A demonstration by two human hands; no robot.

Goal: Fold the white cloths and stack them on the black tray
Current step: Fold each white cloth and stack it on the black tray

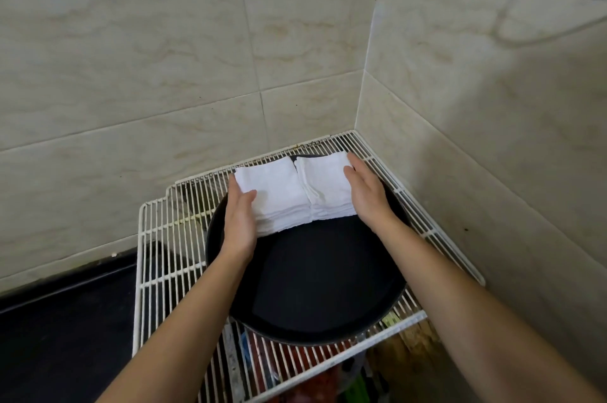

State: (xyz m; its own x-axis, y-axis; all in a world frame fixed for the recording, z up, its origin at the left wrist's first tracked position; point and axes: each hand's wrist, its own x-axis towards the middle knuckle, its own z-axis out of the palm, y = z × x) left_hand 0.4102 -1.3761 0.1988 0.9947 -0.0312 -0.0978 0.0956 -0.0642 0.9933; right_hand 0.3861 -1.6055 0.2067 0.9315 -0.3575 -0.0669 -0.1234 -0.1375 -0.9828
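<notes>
From the head camera, the two stacks of folded white terry cloths sit side by side and touching on the far half of the round black tray point(322, 278). The tray rests on a white wire rack point(164, 271) in the corner of the beige tiled walls point(164, 57).

My left hand point(241, 222) lies flat against the outer side of the left stack point(276, 195), fingers straight and thumb just over its top edge. My right hand point(364, 192) presses the same way against the outer side of the right stack point(328, 186). Neither hand curls round anything; both are open palms squeezing the piles together.

I judge these cloths light, soft and limp, and each pile a loose set of layers that can slide or fan out if I push only at the top. So I would keep my palms low and broad on the sides, near the base, and press evenly. To lift a pile, I would slip my fingers under the bottom layer and put my thumb on top. The tray looks smooth, so the piles may skid across it
</notes>
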